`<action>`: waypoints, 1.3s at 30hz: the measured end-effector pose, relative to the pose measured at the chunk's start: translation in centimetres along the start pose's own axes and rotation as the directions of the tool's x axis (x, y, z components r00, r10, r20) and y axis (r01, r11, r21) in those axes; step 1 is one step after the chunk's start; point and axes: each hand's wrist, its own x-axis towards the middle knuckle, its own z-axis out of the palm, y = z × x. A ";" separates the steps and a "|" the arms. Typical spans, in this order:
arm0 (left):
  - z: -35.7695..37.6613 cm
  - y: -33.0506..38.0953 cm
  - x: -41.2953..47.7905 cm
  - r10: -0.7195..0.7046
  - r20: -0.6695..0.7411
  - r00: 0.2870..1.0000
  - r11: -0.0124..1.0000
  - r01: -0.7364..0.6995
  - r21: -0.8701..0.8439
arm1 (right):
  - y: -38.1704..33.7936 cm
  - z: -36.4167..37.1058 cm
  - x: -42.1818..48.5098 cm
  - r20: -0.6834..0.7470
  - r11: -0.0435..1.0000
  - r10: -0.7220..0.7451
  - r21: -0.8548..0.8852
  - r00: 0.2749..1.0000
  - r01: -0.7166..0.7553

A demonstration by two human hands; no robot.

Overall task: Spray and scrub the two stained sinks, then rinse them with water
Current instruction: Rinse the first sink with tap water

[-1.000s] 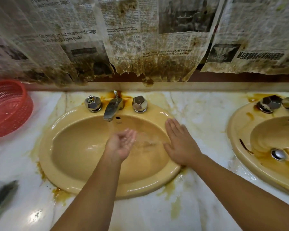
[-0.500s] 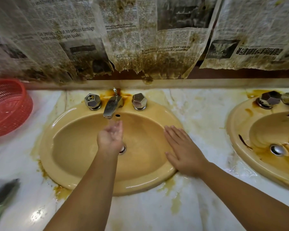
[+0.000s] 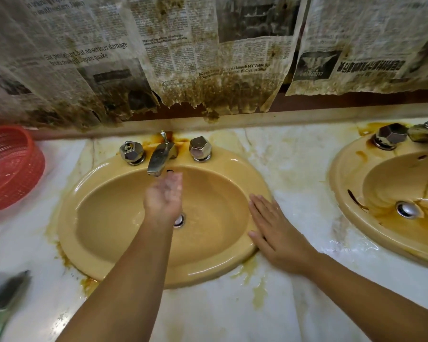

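1. Change: my left hand (image 3: 164, 196) has risen from mid-basin to just under the spout (image 3: 160, 159). It is loosely cupped and grasps nothing; I judge it is gathering rinse water.
2. My right hand (image 3: 274, 233): flat, fingers straight, unmoved on the right rim of the near sink (image 3: 104, 262).
3. Sinks: two. The near sink looks scrubbed. The far sink (image 3: 351, 169) is still streaked brown, so work remains.
4. Tap knobs (image 3: 200, 148) in view: three. Drains (image 3: 407, 209): two. Red basket (image 3: 10, 169): one.
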 end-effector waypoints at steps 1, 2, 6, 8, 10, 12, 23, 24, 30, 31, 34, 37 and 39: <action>0.7 -1.2 -1.0 -0.069 0.069 0.995 0.985 0.057 0.163 | 0.5 -0.4 0.2 0.029 1.000 -0.027 0.010 0.999 0.026; 1.4 -2.6 -2.0 -0.154 0.132 0.979 0.938 0.102 0.331 | 1.0 -0.7 0.8 0.050 0.999 -0.043 -0.001 0.998 0.043; 0.8 -4.0 -2.7 -0.196 -0.004 0.981 0.836 0.169 0.523 | 1.7 -1.4 5.4 0.053 0.992 0.078 -0.102 0.996 -0.072; -0.5 -1.3 -1.2 -0.057 -0.113 0.992 0.938 0.093 0.335 | 0.8 -1.2 8.0 0.040 0.971 0.182 -0.167 0.983 -0.173; -1.1 0.9 0.3 0.044 -0.176 0.983 0.998 -0.035 0.058 | 0.1 -0.8 9.4 0.002 0.947 0.245 -0.214 0.970 -0.239; -0.3 0.5 0.3 0.031 -0.058 0.998 0.995 -0.037 -0.094 | -0.4 -0.7 9.4 -0.032 0.943 0.247 -0.223 0.968 -0.248; 0.6 -6.8 -4.2 -0.230 0.139 0.963 0.675 0.055 0.736 | 1.4 -1.0 3.5 0.040 0.996 0.080 -0.052 0.996 -0.078; 0.5 -7.1 -4.9 -0.241 0.173 0.955 0.610 0.011 0.792 | 0.5 -0.8 4.2 0.011 0.986 0.161 -0.034 0.987 -0.161; -5.8 -5.7 -7.7 -0.158 0.203 0.966 0.036 -0.199 0.979 | -7.2 3.7 -0.1 -0.176 0.961 0.238 -0.098 0.955 -0.257; -7.0 -4.9 -7.9 -0.144 0.203 0.969 -0.028 -0.209 0.977 | -8.8 4.3 -0.7 -0.179 0.965 0.220 -0.102 0.959 -0.241; -8.8 -2.4 -8.0 -0.071 0.246 0.967 -0.155 -0.254 0.955 | -14.0 5.6 0.1 -0.153 0.988 0.107 -0.091 0.982 -0.122; -9.8 0.6 -7.9 0.001 0.303 0.953 -0.294 -0.289 0.911 | -16.8 4.4 3.3 0.043 0.989 0.139 0.051 0.989 -0.141; -11.0 3.3 -8.0 0.028 0.349 0.937 -0.535 -0.281 0.797 | -16.8 3.7 6.2 0.177 0.896 0.290 0.294 0.940 -0.332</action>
